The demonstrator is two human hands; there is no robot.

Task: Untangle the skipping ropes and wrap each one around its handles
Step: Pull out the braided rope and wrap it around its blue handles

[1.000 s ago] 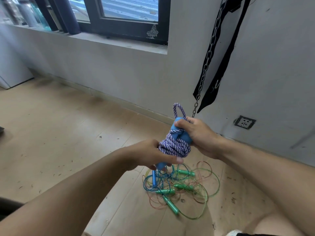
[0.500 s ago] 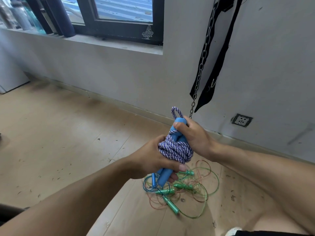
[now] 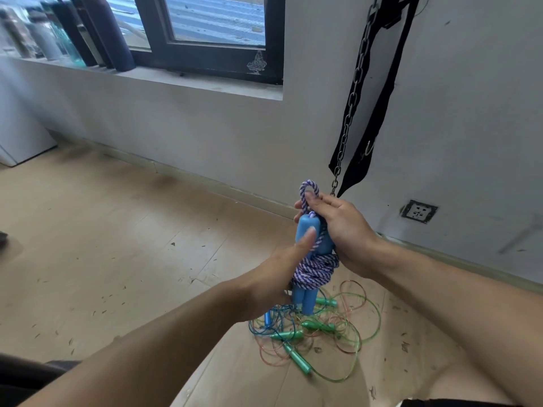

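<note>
Hands (image 3: 338,230): 2; blue handles (image 3: 307,230): 2

I get even, soft daylight here, coming from the window (image 3: 205,27) at upper left; no hard glare. Wall (image 3: 470,113) reads bright, floor (image 3: 102,245) mid-toned, with faint soft shadows along the base of the wall. Wide-angle bend is strong: the sill and floor line curve toward the edges. Bottles (image 3: 44,33) on the sill are smeared and blurry. Centre is reasonably sharp; my forearms at the bottom edge look soft and stretched.
</note>
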